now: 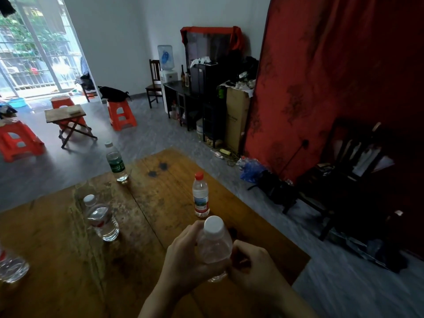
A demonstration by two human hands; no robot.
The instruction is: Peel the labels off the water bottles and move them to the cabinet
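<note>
We see wide bare strip of desk (160, 198) running between left and right bottles. Red-capped bottle (201, 195) stands upright just beyond our hands, blocking straight-ahead reach. Two clear bottles (102, 220) crowd left-centre; green-labelled bottle (116, 162) near far edge; another bottle (10, 266) at left border. Near-left desk open. Right desk edge close beside right hand (254, 269).
</note>
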